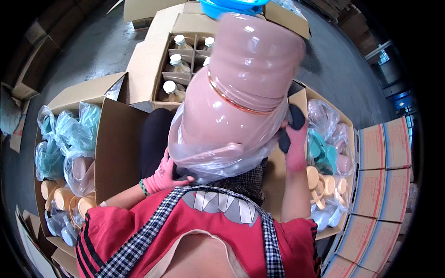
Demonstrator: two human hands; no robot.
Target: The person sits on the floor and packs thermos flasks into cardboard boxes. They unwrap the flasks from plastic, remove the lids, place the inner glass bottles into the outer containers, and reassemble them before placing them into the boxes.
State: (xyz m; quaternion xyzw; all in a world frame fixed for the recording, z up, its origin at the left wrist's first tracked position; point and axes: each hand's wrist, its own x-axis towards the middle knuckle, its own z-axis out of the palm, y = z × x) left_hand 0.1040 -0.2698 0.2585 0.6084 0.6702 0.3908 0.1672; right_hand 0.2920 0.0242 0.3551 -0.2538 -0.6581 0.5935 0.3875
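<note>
A large glossy pink vacuum jug (218,99) with a thin gold band fills the space in front of my chest. It leans with its wide top away from me and to the right. A clear plastic bag (232,169) wraps its lower part and handle. My left hand (163,178), in a pink glove with dark fingertips, supports the bagged bottom from the left. On the jug's right side, my right hand (295,139), gloved alike, grips the jug through the bag's edge. Some fingers of both hands are hidden behind the jug and plastic.
A divided carton (157,83) holds several white-capped bottles. Cartons at left (109,143) and right (350,185) contain bagged teal and pink pieces plus peach ones. Blue basins (232,7) sit at the far side. Sealed boxes (371,194) are stacked at far right.
</note>
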